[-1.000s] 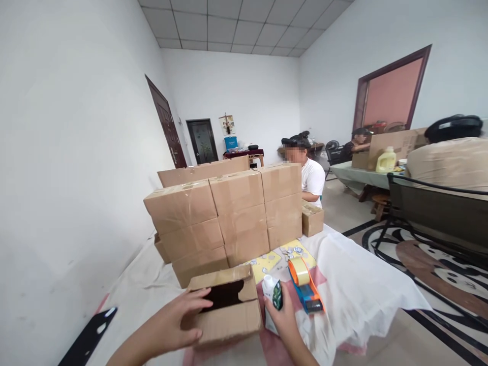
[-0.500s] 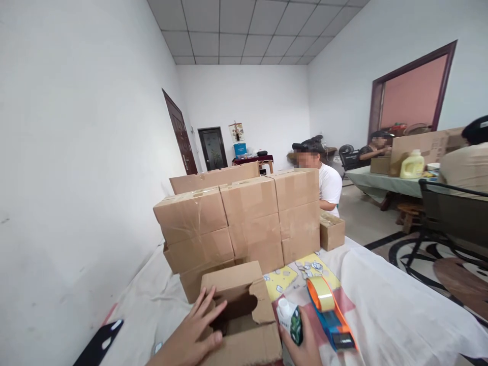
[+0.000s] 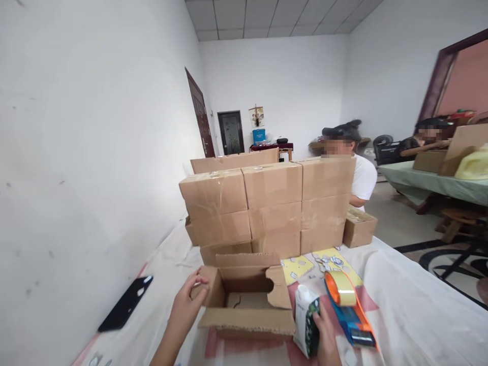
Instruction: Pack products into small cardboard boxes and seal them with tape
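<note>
An open cardboard box (image 3: pixel 253 317) stands on the cloth in front of me, its flaps folded outward. I see its bare bottom, with a small dark mark or thread on it. At the box's left end, my left hand (image 3: pixel 190 297) is closed on the side flap, fingers bent over its edge. My right hand (image 3: pixel 326 333) grips a white and green drink carton (image 3: pixel 306 320) with a white cap, upright just right of the box. Part of the carton's right side is hidden by the fingers. A blue and orange tape dispenser (image 3: pixel 348 315) lies right of that hand.
Taped cardboard boxes (image 3: pixel 272 211) are stacked behind the open box. A smaller box (image 3: pixel 359 227) stands at their right end. A black phone-like slab (image 3: pixel 125 304) lies at left, near the wall. A person in white (image 3: pixel 364 178) sits behind the stack; another is at the green-covered table (image 3: pixel 438 178).
My left hand has moved from over the box opening to its left flap. The box opening is more exposed. My view has shifted right; the carton stays in my right hand.
</note>
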Motion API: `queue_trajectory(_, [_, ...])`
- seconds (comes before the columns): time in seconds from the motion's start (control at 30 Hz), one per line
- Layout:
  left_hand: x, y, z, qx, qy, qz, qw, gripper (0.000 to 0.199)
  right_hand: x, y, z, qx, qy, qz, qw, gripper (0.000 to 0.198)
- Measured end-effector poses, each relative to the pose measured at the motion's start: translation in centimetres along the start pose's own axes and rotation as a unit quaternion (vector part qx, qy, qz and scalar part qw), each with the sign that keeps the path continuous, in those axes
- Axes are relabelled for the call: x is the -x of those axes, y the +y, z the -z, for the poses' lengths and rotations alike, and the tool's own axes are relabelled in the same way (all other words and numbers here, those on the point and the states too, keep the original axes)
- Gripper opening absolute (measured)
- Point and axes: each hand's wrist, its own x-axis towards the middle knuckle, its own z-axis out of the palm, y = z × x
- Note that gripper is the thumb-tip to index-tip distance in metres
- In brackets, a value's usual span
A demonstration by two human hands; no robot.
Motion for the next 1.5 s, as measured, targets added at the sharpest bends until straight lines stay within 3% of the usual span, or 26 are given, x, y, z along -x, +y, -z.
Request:
queue_trajectory(0.13, [2.3,-0.9,-0.8,0.172,-0.045,0.163,0.970,0.051,-0.7,-3.6,0.2,-0.043,0.031,-0.047,0.998,0.036])
queue_trajectory(0.2, [3.6,-0.9,-1.4,0.198,-0.021,0.174,0.964,0.052,-1.8,-7.7,0.3,-0.126,0.012,-0.079,0.989,0.042])
queue_trajectory(0.27, [4.9,-0.8,-2.1,0.205,0.020,0.159,0.966,0.048,-3.2,-12.5,0.4,-0.195,0.004,-0.065,0.979,0.045])
queue_trajectory(0.37, [6.5,-0.6,-3.1,0.225,0.061,0.154,0.960,0.045,-5.2,-19.6,0.5,-0.219,-0.040,0.057,0.973,0.046])
queue_trajectory(0.47, [7.9,-0.1,-3.9,0.239,0.078,0.161,0.955,0.043,-5.7,-25.1,0.1,-0.167,-0.128,0.192,0.959,0.053])
queue_trajectory(0.53, [8.8,0.5,-4.4,0.242,0.099,0.160,0.952,0.041,-5.4,-27.4,-0.7,-0.076,-0.223,0.266,0.935,0.062])
queue_trajectory(0.6, [9.6,1.2,-4.8,0.251,0.118,0.165,0.946,0.039,-4.9,-28.6,-1.9,0.041,-0.344,0.304,0.888,0.065])
queue_trajectory(0.7, [10.6,1.9,-5.6,0.271,0.141,0.178,0.936,0.037,-4.2,-28.6,-4.4,0.193,-0.481,0.307,0.798,0.059])
queue_trajectory(0.83, [11.8,2.3,-6.6,0.296,0.166,0.188,0.922,0.037,-3.5,-26.0,-8.0,0.343,-0.558,0.328,0.681,0.048])
queue_trajectory(0.9, [12.2,2.2,-6.8,0.295,0.166,0.185,0.922,0.037,-3.4,-24.0,-9.4,0.394,-0.571,0.339,0.636,0.043])
queue_trajectory(0.97, [12.4,2.1,-6.8,0.289,0.160,0.178,0.927,0.035,-3.3,-22.1,-10.5,0.398,-0.569,0.349,0.629,0.041])
queue_trajectory(1.1, [12.6,1.9,-6.7,0.277,0.155,0.172,0.932,0.032,-3.4,-19.1,-11.9,0.346,-0.545,0.350,0.679,0.034])
queue_trajectory(1.17, [12.6,1.9,-6.6,0.274,0.158,0.174,0.933,0.031,-3.4,-18.0,-12.3,0.352,-0.537,0.342,0.686,0.024])
queue_trajectory(1.37, [12.4,1.8,-7.2,0.278,0.157,0.173,0.932,0.031,-2.8,-16.1,-13.0,0.502,-0.549,0.349,0.570,0.023])
queue_trajectory(1.5, [12.1,2.0,-7.0,0.278,0.154,0.172,0.932,0.035,-3.1,-18.3,-13.2,0.539,-0.587,0.331,0.505,0.040])
